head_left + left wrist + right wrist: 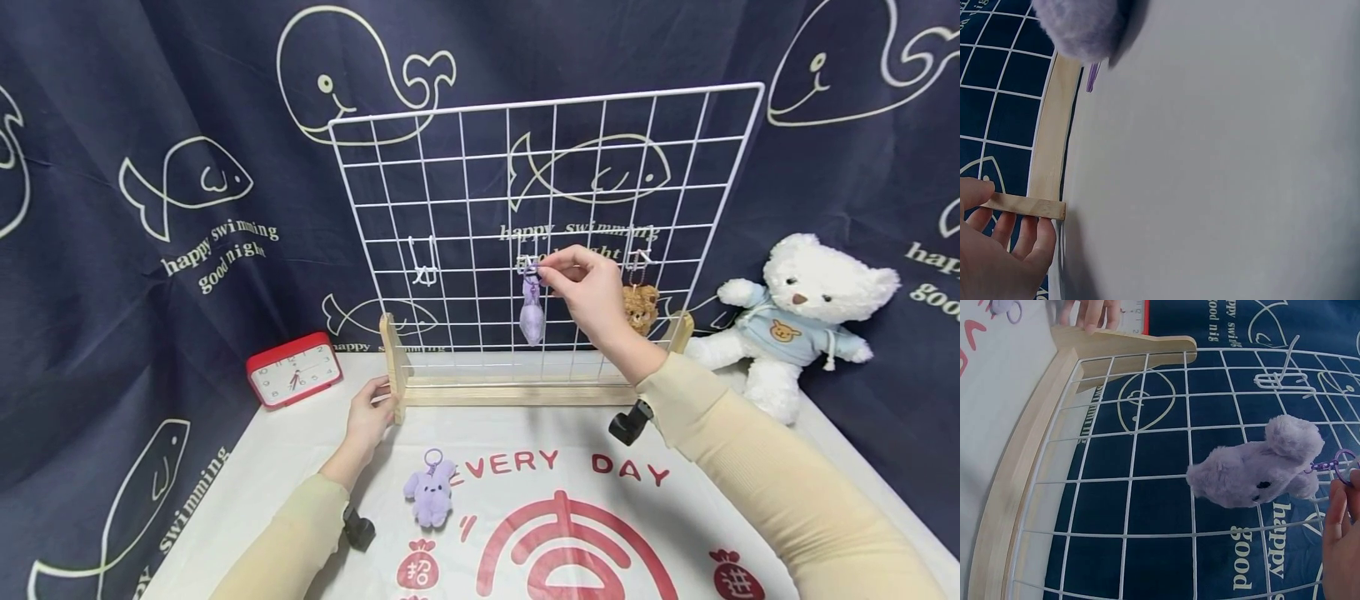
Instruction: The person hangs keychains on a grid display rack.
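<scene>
Your right hand pinches the purple ring of a lilac plush keychain between thumb and fingers, and the plush hangs below it in front of the white wire grid. The ring is up at the middle hook; you cannot tell whether it is looped over it. Your left hand grips the grid's left wooden foot, thumb on one side and fingers on the other. To the right of the plush, a brown bear keychain hangs on the grid, and a white hook sits to the left. A second lilac plush lies on the table, nearer you, its ring pointing toward the grid.
</scene>
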Demonstrator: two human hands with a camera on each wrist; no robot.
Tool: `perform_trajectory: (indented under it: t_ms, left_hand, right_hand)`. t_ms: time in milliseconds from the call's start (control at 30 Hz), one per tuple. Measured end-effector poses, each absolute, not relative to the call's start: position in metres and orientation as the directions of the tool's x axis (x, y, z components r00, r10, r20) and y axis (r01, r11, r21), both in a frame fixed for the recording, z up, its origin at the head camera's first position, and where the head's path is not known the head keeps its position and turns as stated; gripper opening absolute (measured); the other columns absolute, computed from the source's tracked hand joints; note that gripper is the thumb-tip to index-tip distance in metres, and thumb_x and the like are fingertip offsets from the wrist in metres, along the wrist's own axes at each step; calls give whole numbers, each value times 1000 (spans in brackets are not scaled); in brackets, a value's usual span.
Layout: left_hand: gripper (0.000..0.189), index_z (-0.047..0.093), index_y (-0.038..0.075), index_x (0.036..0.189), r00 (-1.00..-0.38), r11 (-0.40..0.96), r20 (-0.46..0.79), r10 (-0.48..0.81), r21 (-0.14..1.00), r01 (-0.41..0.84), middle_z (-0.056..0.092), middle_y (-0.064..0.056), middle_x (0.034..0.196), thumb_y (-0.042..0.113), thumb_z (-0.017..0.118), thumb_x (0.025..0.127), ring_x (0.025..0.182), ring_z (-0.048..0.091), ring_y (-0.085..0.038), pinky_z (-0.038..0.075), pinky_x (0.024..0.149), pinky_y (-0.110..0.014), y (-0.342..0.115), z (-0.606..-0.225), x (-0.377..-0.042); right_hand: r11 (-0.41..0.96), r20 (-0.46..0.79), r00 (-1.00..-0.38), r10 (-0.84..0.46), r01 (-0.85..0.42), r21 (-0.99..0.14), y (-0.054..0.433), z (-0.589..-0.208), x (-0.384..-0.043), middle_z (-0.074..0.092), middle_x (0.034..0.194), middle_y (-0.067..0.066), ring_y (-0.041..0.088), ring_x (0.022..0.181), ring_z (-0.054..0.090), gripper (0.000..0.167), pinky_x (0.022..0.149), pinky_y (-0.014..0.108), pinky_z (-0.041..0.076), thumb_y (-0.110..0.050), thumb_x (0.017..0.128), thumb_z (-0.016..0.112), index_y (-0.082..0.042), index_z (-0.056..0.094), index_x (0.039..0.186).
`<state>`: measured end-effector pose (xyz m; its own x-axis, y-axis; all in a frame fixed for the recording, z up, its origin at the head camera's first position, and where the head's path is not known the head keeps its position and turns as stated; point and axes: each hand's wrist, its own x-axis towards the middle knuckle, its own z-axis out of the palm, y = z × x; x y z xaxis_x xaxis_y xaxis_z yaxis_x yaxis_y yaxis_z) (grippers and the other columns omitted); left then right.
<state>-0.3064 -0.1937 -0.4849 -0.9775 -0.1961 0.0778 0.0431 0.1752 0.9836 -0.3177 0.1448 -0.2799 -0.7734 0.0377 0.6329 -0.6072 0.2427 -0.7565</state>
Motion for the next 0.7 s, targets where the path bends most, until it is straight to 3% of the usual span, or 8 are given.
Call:
perform_trajectory:
  t_ms: [233, 467, 700]
  left_hand:
    - [40, 57, -2, 137, -977, 167, 72, -199, 985, 39, 60, -24, 123, -2, 62, 97, 102, 62, -24, 55, 71, -22, -194, -486, -307]
    - [40, 56, -2, 138, -978, 173, 68, -196, 984, 33, 59, -25, 125, -1, 62, 98, 108, 62, -30, 55, 74, -24, -195, -486, -307]
    - [41, 55, -2, 139, -978, 167, 60, -199, 986, 26, 58, -25, 125, 0, 61, 99, 108, 61, -30, 54, 74, -23, -193, -484, -305]
  right_hand:
    - [277, 649, -759, 57, -612, -741, 145, -280, -319, 73, 90, 22, 3, 66, 64, 11, 61, 14, 52, -2, 90, 77, 6, 73, 96]
    - [274, 652, -755, 64, -615, -739, 137, -275, -313, 71, 89, 28, 4, 65, 61, 7, 61, 12, 51, 7, 89, 72, 11, 70, 95]
    - [277, 650, -757, 68, -611, -741, 128, -267, -304, 69, 91, 30, 17, 66, 62, 10, 60, 12, 50, 10, 90, 70, 16, 68, 97]
